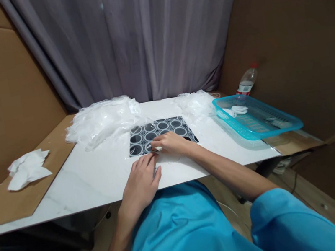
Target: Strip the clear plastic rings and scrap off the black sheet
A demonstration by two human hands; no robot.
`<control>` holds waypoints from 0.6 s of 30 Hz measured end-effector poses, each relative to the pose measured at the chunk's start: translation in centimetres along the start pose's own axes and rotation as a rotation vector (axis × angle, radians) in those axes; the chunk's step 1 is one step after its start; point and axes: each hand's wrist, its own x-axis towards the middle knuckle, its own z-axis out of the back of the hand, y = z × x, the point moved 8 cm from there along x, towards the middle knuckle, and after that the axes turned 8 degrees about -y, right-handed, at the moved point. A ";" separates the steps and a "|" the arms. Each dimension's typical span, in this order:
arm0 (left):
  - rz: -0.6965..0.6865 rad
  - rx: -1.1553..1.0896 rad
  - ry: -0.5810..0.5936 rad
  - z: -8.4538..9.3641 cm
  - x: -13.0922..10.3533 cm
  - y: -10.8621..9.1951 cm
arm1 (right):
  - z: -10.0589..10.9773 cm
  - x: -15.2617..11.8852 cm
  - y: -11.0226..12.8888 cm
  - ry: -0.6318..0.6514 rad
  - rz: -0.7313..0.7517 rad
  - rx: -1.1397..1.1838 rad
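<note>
On the white table lies a dark mat [180, 131] patterned with pale circles. My right hand [172, 142] is over the mat's lower middle, its fingers closed on a small white item [158, 148] too small to name. Just below the mat's front edge, my left hand [142, 178] rests palm down, its fingertips close to the right fingers. The left fingers lie together, and whatever is under their tips is hidden. A large heap of clear plastic [106, 120] sits behind and left of the mat, and a smaller clear plastic heap [196, 103] behind it on the right.
A blue basket [251, 133] with white items inside stands at the right, a bottle [247, 81] behind it. Crumpled white tissues [28, 168] lie on cardboard at the left. Cardboard walls flank the white table [84, 181]; a grey curtain [129, 42] hangs behind.
</note>
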 end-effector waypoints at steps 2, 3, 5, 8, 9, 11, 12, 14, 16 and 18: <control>-0.006 -0.006 -0.003 0.0 0.0 0.0 | 0.2 -0.1 -0.4 -0.032 -0.043 0.042; -0.008 -0.007 -0.001 0.0 -0.1 0.0 | 0.4 -0.1 -0.6 -0.049 -0.062 0.070; -0.010 -0.005 0.001 0.0 -0.1 0.0 | 0.6 -0.1 -0.7 -0.072 -0.091 0.127; -0.011 -0.003 0.000 0.1 -0.2 0.0 | 0.8 -0.1 -0.7 -0.076 -0.117 0.190; -0.011 -0.002 -0.003 0.1 -0.2 -0.1 | 0.8 -0.1 -0.6 -0.071 -0.119 0.199; -0.013 0.001 -0.007 0.2 -0.2 -0.1 | 0.7 -0.1 -0.5 -0.060 -0.113 0.202; -0.013 0.003 -0.007 0.2 -0.2 -0.1 | 0.7 -0.1 -0.5 -0.058 -0.110 0.199; -0.010 0.010 -0.002 0.1 -0.2 -0.1 | 0.6 -0.1 -0.6 -0.060 -0.107 0.190; -0.007 0.014 0.004 0.1 -0.2 -0.1 | 0.5 -0.1 -0.8 -0.069 -0.105 0.183; -0.008 0.012 0.005 0.1 -0.2 -0.1 | 0.5 -0.1 -0.9 -0.080 -0.100 0.177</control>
